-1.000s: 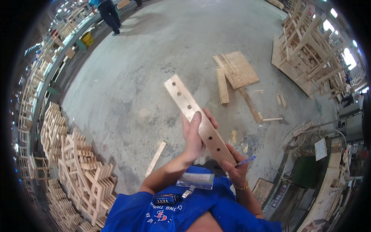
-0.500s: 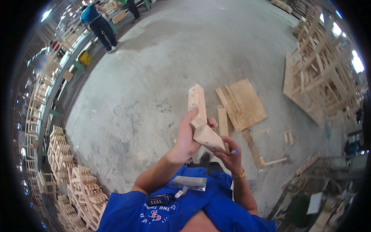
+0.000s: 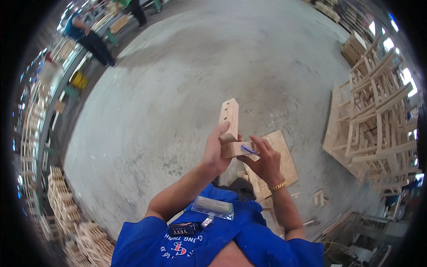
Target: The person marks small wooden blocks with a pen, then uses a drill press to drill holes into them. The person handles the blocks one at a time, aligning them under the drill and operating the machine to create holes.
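My left hand (image 3: 215, 153) is closed around two pale wooden blocks. The upper block (image 3: 230, 119) points away from me, with a row of round dark holes along its face. Below it, the lower block (image 3: 232, 150) lies crosswise, its left end against my left palm. A slim blue pen (image 3: 249, 150) slants over the right end of that block. My right hand (image 3: 267, 161), with a gold bracelet at the wrist, is bent around the pen and the block's right end. Some of its fingertips are hidden.
Behind my right hand, a plywood board (image 3: 287, 162) lies on the concrete floor (image 3: 178, 89), with wood offcuts (image 3: 319, 197) nearby. Wooden frames (image 3: 378, 120) are piled at the right. Stacked wooden parts (image 3: 64, 198) stand at the left. A person (image 3: 86, 38) stands by a long bench near a yellow bucket (image 3: 78, 80).
The lower block has turned to lie more level. The pen, earlier only a blue tip by my right fingers, now shows across the block's end. My view has shifted.
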`<state>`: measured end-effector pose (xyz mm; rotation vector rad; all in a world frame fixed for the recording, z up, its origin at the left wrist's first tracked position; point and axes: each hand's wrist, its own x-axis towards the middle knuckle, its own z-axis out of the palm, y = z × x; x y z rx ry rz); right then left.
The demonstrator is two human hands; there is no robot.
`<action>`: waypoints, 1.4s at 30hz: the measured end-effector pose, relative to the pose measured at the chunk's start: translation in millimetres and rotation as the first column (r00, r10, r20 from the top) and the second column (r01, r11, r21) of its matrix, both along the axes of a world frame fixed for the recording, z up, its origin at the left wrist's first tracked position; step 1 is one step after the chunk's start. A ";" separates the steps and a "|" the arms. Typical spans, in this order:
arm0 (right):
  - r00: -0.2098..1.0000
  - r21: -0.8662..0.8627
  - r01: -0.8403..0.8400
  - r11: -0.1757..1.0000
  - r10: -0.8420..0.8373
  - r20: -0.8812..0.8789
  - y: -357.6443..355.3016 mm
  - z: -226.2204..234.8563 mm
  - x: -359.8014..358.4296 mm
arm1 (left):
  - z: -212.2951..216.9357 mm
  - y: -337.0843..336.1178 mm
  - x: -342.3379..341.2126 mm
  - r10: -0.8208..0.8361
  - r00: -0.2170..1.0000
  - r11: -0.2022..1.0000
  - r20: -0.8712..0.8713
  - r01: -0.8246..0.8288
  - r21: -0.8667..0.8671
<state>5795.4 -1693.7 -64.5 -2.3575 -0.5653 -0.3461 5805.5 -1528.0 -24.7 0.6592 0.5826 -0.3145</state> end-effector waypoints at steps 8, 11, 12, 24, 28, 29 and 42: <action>0.978 0.010 -0.094 0.995 0.091 0.186 -51.3 24.9 263.5 | 18.9 -40.8 251.2 -0.361 0.927 0.932 0.107 0.354 0.080; 0.953 -0.044 -0.241 0.969 0.245 0.180 -72.5 25.3 373.7 | 7.6 -58.7 353.2 -0.502 0.858 0.860 0.112 0.480 0.174; 0.932 -0.034 -0.304 0.952 0.304 0.197 -78.7 18.7 409.9 | 3.1 -67.4 386.5 -0.512 0.851 0.854 0.113 0.491 0.172; 0.881 0.438 -0.331 0.836 0.440 -0.174 -198.3 54.0 786.1 | -26.5 -165.9 770.3 -0.601 0.384 0.788 0.701 0.140 0.599; 0.960 0.319 -0.267 0.909 0.278 0.011 -244.5 68.9 885.2 | -23.2 -237.0 888.0 -0.485 0.327 0.873 0.811 0.118 0.474; 0.978 0.324 -0.210 0.923 0.200 0.063 -255.7 66.6 906.9 | -20.4 -255.6 920.0 -0.422 0.343 0.906 0.839 0.163 0.390; 0.919 0.927 0.360 0.104 0.130 -0.372 -463.6 -53.5 1211.0 | -45.2 -499.4 1312.5 -0.783 0.337 0.604 0.524 0.615 0.507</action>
